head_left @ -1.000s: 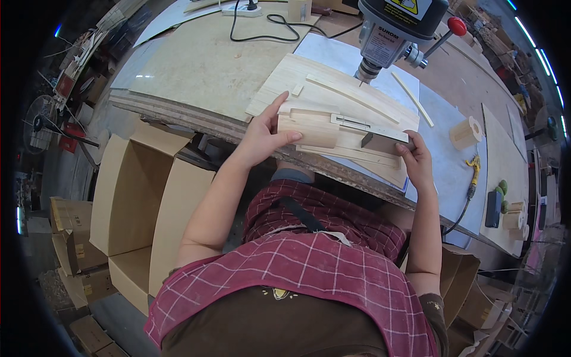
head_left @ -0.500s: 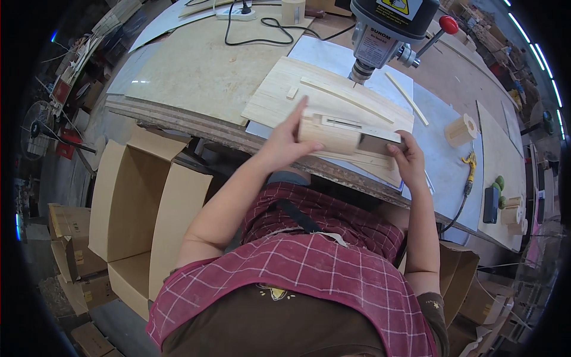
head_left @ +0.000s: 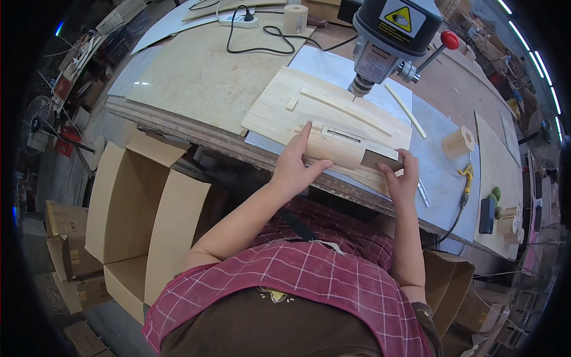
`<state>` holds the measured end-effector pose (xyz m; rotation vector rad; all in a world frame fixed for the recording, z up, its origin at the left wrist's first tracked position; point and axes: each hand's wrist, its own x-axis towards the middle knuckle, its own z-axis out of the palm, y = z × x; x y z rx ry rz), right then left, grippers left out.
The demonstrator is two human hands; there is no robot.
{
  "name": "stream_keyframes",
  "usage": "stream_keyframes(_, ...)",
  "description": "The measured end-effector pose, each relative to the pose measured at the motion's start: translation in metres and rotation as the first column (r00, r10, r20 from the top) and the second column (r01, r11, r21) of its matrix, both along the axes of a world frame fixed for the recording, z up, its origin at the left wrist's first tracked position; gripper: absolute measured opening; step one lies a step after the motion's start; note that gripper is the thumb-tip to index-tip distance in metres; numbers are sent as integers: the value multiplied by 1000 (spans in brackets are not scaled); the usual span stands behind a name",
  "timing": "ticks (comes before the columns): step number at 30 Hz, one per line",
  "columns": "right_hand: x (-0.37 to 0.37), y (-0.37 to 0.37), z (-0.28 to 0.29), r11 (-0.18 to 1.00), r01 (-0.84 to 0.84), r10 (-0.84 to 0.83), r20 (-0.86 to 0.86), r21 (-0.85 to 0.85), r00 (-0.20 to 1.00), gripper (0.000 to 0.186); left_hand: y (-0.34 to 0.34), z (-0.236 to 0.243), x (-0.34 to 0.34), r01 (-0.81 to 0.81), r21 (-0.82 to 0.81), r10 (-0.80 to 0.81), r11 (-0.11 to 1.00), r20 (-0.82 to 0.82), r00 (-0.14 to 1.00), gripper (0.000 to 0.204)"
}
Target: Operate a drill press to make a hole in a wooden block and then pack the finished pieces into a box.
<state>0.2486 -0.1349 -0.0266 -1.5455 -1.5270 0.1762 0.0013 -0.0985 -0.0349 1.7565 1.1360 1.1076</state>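
Observation:
A pale wooden cylinder [head_left: 331,150] lies lengthwise at the front of the workbench. On its top sits a light strip with a slotted opening [head_left: 341,134]. My left hand [head_left: 293,168] grips the cylinder's left end, thumb on the near side and fingers on the far side. From the right end juts a dark grey block [head_left: 373,159] with a pale top, and my right hand [head_left: 402,178] is closed on its outer end. Beyond the cylinder stands a bench drill press [head_left: 372,62], its thin bit pointing down over the pale wooden board [head_left: 279,107].
Wood strips [head_left: 405,110] and a small wood piece [head_left: 291,104] lie around the drill. Right of it are another wooden cylinder [head_left: 458,143] and a yellow-handled tool [head_left: 467,178] on a cable. A power strip [head_left: 239,21] lies far left, an open cardboard box [head_left: 178,232] below the bench edge.
The cylinder and block have come down slightly toward me and the board, with both hands still on them. My left hand's fingers have shifted along the cylinder's left end.

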Motion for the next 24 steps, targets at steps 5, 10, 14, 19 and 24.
stream_keyframes(5,3,10,4,990,132,-118,229,-50,966,43,7,13,11,-85,3,84,996,-150,985,82)
stream_keyframes(10,8,37,8,951,188,-186,31,-244,982,42,44,-2,27,-41,13,40,999,30,999,82)
stream_keyframes(14,13,49,1,977,146,-144,22,-155,989,42,64,-8,32,7,-77,5,997,155,988,82)
stream_keyframes(19,-4,52,3,975,181,-171,82,-126,982,41,81,-20,21,78,-78,-59,994,229,972,81)
stream_keyframes(24,-14,58,1,983,156,-147,92,-94,985,42,87,-18,10,81,-66,-63,995,241,968,83)
